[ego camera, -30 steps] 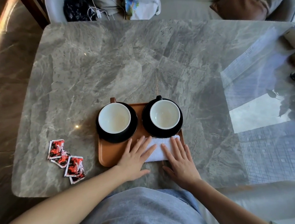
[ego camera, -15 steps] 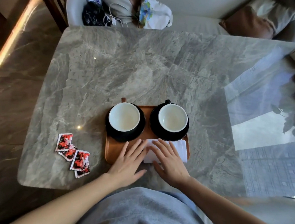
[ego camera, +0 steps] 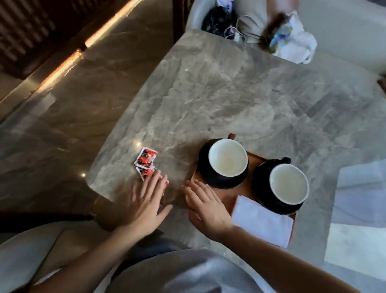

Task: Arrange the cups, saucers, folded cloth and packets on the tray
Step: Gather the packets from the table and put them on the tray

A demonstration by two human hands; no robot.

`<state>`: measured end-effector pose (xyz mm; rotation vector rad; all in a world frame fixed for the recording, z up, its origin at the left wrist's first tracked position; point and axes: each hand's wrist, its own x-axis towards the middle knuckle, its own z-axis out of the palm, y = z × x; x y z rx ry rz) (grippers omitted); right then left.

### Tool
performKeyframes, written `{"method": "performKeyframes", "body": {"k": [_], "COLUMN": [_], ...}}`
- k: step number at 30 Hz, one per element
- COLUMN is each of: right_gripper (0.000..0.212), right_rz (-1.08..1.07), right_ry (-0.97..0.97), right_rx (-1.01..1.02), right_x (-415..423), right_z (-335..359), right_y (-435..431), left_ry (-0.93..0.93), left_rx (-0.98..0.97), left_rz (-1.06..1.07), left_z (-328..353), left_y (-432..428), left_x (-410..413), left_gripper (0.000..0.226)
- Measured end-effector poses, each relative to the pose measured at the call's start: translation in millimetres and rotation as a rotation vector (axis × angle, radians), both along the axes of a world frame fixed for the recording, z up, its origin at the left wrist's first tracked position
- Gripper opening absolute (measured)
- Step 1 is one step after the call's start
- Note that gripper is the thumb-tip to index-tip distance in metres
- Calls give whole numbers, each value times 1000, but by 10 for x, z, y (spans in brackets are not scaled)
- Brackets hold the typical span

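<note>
A brown tray (ego camera: 227, 197) on the marble table (ego camera: 238, 99) carries two white-lined cups (ego camera: 228, 157) (ego camera: 288, 183), each on a black saucer (ego camera: 216, 183) (ego camera: 275, 203). A folded white cloth (ego camera: 262, 220) lies along the tray's near edge. Several red and white packets (ego camera: 146, 158) lie on the table left of the tray. My left hand (ego camera: 147, 204) is flat with spread fingers, its fingertips over the nearest packets. My right hand (ego camera: 207, 206) is spread flat at the tray's near left corner and holds nothing.
The table's near left corner (ego camera: 93, 184) is just beside my left hand. A light sofa (ego camera: 351, 31) beyond the far edge holds bags and cables (ego camera: 244, 31). Bright window reflections (ego camera: 368, 208) cover the table's right side. Polished floor lies to the left.
Both hands have come off the cloth and moved left: the left over to the packets, the right to the tray's left corner. The view has swung left and tilted.
</note>
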<state>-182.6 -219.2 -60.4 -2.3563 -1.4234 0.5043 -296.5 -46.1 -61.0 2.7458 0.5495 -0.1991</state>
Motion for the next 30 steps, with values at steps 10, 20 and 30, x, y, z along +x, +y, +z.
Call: {"method": "performKeyframes", "body": {"k": [10, 20, 30], "right_gripper": [64, 47, 11], "right_rz": [-207, -212, -289], "right_ry": [189, 161, 391], "right_rx": [-86, -196, -108], "right_x": [9, 84, 186], "right_z": [-95, -103, 36], "right_y": [946, 1066, 956], "left_ry": [-1, 5, -142], "left_rx": [-10, -93, -734], "left_rz": [458, 523, 724], "left_z": [-170, -173, -108], "left_y": [110, 44, 80], "left_x": [-248, -149, 92], "left_gripper": [59, 27, 29]}}
